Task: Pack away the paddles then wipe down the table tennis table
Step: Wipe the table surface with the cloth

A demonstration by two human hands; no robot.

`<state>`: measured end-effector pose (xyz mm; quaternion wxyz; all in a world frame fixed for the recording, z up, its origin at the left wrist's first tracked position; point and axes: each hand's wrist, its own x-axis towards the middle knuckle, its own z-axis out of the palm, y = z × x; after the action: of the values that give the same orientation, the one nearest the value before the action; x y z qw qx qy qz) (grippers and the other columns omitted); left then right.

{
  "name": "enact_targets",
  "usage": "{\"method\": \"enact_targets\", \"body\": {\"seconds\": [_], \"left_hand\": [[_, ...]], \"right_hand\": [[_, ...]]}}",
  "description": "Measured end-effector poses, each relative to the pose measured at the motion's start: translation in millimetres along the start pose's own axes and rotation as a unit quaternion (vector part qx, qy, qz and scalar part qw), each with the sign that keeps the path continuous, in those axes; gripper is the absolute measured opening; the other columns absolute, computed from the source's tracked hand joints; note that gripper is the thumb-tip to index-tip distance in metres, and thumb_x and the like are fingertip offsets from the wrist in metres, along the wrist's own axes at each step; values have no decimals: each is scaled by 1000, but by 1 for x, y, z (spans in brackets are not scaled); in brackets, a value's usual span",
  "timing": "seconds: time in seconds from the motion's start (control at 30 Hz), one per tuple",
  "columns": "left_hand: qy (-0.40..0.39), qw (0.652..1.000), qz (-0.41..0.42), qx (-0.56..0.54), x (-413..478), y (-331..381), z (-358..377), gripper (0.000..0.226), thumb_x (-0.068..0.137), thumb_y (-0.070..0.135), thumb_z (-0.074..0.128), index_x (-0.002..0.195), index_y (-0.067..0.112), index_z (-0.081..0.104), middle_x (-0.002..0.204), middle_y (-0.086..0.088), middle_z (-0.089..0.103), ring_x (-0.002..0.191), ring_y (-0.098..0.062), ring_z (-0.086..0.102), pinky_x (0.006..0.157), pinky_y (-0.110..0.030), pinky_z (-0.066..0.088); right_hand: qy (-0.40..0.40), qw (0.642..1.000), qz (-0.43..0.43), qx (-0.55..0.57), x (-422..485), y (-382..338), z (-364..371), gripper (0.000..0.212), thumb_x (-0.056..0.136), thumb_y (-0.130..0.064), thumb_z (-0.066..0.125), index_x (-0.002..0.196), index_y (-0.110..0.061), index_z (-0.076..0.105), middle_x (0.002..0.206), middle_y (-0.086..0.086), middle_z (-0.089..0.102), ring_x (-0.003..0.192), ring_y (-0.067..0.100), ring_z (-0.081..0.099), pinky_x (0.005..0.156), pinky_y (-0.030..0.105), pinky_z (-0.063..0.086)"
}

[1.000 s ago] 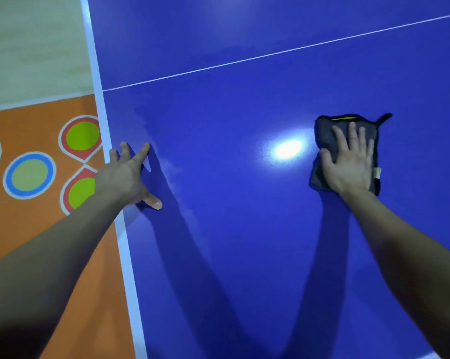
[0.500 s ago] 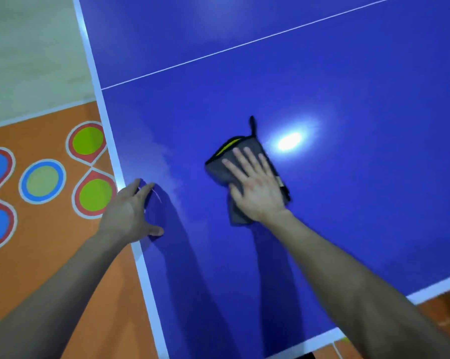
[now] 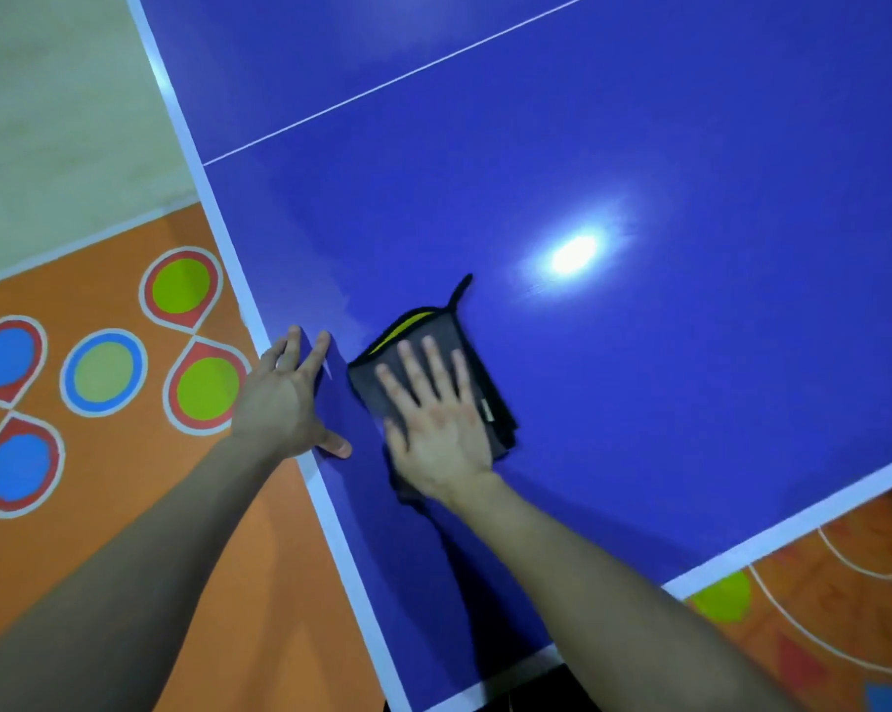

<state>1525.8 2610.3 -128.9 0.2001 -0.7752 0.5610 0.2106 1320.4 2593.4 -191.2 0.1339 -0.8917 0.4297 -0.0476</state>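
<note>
A folded dark grey cloth (image 3: 490, 398) with a yellow inner edge and a black loop lies on the blue table tennis table (image 3: 639, 377), close to the table's left edge. My right hand (image 3: 436, 423) presses flat on the cloth with its fingers spread. My left hand (image 3: 287, 403) rests on the table's white left edge, fingers and thumb lying on the blue top, just left of the cloth. No paddles are in view.
A white centre line (image 3: 408, 74) crosses the table farther away. A lamp's reflection (image 3: 574, 254) shines on the top. The near corner of the table (image 3: 402, 704) is at the bottom. Orange floor with coloured circles (image 3: 105, 372) lies to the left.
My right hand has slid the cloth leftward across the table, from the right of the lamp's reflection to beside my left hand. My left hand stays on the table edge.
</note>
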Motion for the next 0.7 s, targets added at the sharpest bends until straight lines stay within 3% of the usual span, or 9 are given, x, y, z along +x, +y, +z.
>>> {"method": "enact_targets", "body": {"seconds": [0.07,0.17,0.3,0.4,0.47,0.53,0.63,0.7], "left_hand": [[3,1000,-1,5,0,-1,2,169,45,93,81,169,31,-16,179,-6,-12,165,-30,1,128,-45,29],[9,1000,-1,-4,1,-4,4,170,44,90,84,169,32,-15,179,-6,-11,165,-31,3,126,-47,32],[25,999,14,-33,2,-6,7,169,42,83,91,171,30,-4,179,-10,-3,164,-34,8,125,-51,34],[66,997,20,-48,-11,-4,12,149,47,77,94,169,28,24,174,-10,22,157,-35,31,116,-51,45],[116,991,40,-52,-28,-3,20,116,61,70,93,156,24,47,159,-7,45,141,-33,49,99,-49,56],[147,985,70,-57,-46,-4,32,96,70,61,92,149,22,55,147,-5,51,131,-32,54,90,-46,58],[126,985,105,-45,-66,-8,49,109,62,57,97,155,26,49,149,-5,47,135,-31,49,97,-47,57],[90,988,128,-6,-71,-12,57,127,58,60,98,164,28,36,162,-7,39,145,-33,42,110,-49,51]], "right_hand": [[-13,999,-45,18,-10,-26,6,68,105,-40,47,171,-25,36,184,6,11,171,29,-2,135,59,9],[22,998,-53,19,-22,19,1,67,101,-34,51,168,-27,44,182,1,21,170,23,8,136,53,13],[80,989,124,-17,-83,141,-25,69,100,-34,54,169,-32,41,181,-2,25,169,22,16,137,52,14],[84,959,270,-28,-127,188,-38,65,107,-41,46,170,-35,35,183,-1,19,170,22,10,137,54,10],[91,937,337,-26,-129,163,-32,66,106,-48,37,171,-36,33,183,0,16,170,25,7,137,55,5],[83,942,324,-25,-126,97,-17,67,106,-49,36,172,-37,31,184,3,13,170,30,5,136,58,4],[52,983,177,-18,-138,-40,25,67,106,-46,42,171,-34,34,183,5,13,170,33,3,135,60,6],[19,993,117,0,-154,-109,42,68,106,-47,42,172,-32,33,184,5,11,170,31,-1,135,60,7]]}}
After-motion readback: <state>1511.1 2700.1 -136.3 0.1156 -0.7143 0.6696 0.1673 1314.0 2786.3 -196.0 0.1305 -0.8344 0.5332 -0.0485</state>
